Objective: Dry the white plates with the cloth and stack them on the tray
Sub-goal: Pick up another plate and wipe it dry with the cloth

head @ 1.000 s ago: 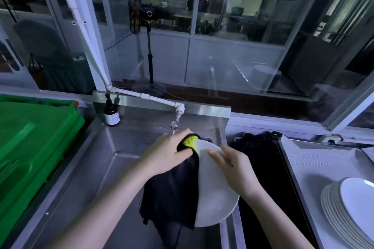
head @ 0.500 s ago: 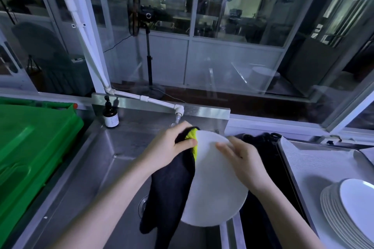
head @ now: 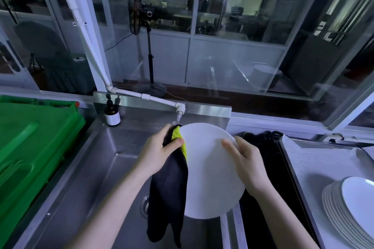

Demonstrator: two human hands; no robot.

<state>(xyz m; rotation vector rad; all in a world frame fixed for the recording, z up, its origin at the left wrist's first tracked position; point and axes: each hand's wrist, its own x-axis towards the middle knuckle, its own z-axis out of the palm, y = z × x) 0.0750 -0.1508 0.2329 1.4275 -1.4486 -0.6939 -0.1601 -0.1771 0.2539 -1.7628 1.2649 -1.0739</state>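
Plate (head: 208, 176) held up over the sink (head: 97, 168), tilted, its broad white face toward the camera, lower edge above the divider on the sink's right side. Left hand (head: 159, 151) at the plate's upper left rim, thumb and fingers closed on the cloth (head: 168, 192), pinching it against the edge; a yellow-green patch of the cloth shows under the thumb, the rest hangs down black along the plate's left side, over the drain (head: 144, 202). Right hand (head: 247, 163) grips the upper right rim, thumb laid flat across the face, fingers wrapped round behind and mostly hidden. Tap (head: 179, 112) just above the plate's top edge. Brown bottle (head: 112, 114) stands on the back left corner of the sink. Green crate (head: 30, 137) to the left. At far right, a stack of plates (head: 348, 210) sits on the tray (head: 303, 159), well apart from both hands. Dark compartment between sink and tray; contents too dark to tell. Standing fan (head: 139, 18) beyond the glass.
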